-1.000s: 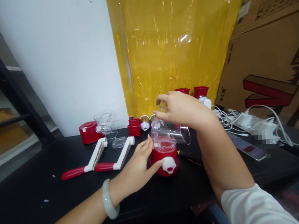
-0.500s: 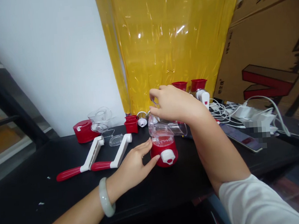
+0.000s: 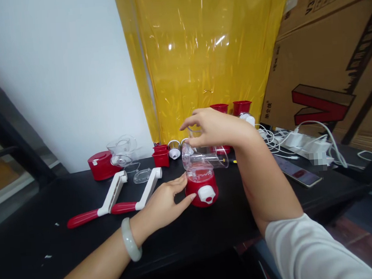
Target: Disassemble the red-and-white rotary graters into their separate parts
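Observation:
A red rotary grater base (image 3: 201, 188) with a white knob on its front stands on the black table. My left hand (image 3: 169, 200), a pale bangle on its wrist, steadies the base from the left, with thumb and fingers parted around its side. On top of the base sits a clear plastic grater housing (image 3: 203, 159), its wide tube pointing right. My right hand (image 3: 210, 127) arches over the housing, thumb and fingers curved around its upper hopper. The hopper is partly hidden by the hand.
Two red-handled white cranks (image 3: 145, 189) lie left of my left hand. Behind them are another red base (image 3: 101, 166), clear parts (image 3: 123, 150) and small red containers (image 3: 161, 156). Drum cutters (image 3: 174, 149) stand at the back. A phone (image 3: 298, 170) and white cables (image 3: 288, 140) lie right.
The view has shifted slightly, so everything appears a little further left. Both hands keep nearly the same places on the grater.

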Available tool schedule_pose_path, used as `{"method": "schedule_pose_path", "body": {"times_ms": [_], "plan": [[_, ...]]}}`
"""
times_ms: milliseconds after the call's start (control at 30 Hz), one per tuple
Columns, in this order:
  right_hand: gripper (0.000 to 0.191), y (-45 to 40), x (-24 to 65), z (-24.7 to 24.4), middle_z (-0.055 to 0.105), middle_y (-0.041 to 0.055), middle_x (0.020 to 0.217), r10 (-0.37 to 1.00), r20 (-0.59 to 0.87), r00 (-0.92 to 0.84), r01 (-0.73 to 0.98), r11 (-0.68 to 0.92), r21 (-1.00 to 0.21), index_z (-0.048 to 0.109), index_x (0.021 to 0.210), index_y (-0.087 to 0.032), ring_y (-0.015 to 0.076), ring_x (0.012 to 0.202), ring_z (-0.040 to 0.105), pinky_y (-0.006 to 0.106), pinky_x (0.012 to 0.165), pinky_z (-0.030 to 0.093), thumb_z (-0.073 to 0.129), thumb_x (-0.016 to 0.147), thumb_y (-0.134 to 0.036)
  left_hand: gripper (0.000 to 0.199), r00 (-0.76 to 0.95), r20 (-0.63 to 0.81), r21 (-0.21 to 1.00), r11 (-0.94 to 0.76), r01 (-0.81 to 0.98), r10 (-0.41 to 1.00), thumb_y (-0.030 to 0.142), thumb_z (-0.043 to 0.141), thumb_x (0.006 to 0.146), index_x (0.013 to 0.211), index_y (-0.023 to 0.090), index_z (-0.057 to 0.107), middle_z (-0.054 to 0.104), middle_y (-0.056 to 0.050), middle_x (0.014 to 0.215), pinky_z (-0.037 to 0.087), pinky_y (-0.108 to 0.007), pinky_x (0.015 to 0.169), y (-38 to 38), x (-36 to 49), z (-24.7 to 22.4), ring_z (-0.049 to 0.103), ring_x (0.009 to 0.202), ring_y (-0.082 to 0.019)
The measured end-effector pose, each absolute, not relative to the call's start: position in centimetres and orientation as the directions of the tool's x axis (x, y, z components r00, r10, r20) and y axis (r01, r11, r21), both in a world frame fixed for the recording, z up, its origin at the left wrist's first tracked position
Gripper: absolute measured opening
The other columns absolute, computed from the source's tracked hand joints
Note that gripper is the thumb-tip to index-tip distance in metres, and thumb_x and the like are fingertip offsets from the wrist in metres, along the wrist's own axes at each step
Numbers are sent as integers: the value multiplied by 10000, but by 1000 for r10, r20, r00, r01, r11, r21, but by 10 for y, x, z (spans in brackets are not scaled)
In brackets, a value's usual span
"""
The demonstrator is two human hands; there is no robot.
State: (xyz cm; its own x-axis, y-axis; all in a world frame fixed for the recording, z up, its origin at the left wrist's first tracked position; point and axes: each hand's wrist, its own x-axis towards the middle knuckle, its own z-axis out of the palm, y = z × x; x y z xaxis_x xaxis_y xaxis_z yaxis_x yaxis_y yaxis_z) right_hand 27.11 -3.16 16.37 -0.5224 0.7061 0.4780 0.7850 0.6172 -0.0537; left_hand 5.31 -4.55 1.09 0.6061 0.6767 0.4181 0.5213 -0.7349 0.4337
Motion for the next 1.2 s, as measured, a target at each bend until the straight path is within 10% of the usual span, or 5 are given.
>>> {"method": "schedule_pose_path", "body": {"times_ms": [367,767,1033,1200], "plan": [[557,-25,282,163,594,79,1150,654,493,-574,699,705,-121,637,1305,-258,265,1065,592,445,981,447,750,760,-274,515,621,434,360,-758,544,652,410,600,914,1361,157,597,580,-105,1402,422,-431,1144,-46,54,10,569,1286,-269],[662,4,288,160,632,89,1173,551,347,-759,316,778,-543,548,1297,-218,237,1069,640,437,954,538,804,707,-376,245,633,460,339,-782,524,623,308,554,943,1080,222,738,716,-41,1227,473,-379,1097,-47,56,11,635,1207,-226],[728,17,344,163,666,73,1130,676,635,-374,331,736,-590,479,1378,-275,269,1097,652,453,953,541,751,750,-523,700,514,450,403,-680,613,730,465,592,910,1528,235,356,445,-90,1540,377,-441,1173,-51,52,8,445,1401,-260],[747,42,358,152,675,74,1102,736,633,-239,491,654,-575,501,1365,-275,283,1062,660,485,946,542,791,705,-471,1281,545,302,601,-600,528,782,568,825,649,1596,238,29,117,-168,1656,248,-542,1212,-48,59,10,189,1506,-362]]}}
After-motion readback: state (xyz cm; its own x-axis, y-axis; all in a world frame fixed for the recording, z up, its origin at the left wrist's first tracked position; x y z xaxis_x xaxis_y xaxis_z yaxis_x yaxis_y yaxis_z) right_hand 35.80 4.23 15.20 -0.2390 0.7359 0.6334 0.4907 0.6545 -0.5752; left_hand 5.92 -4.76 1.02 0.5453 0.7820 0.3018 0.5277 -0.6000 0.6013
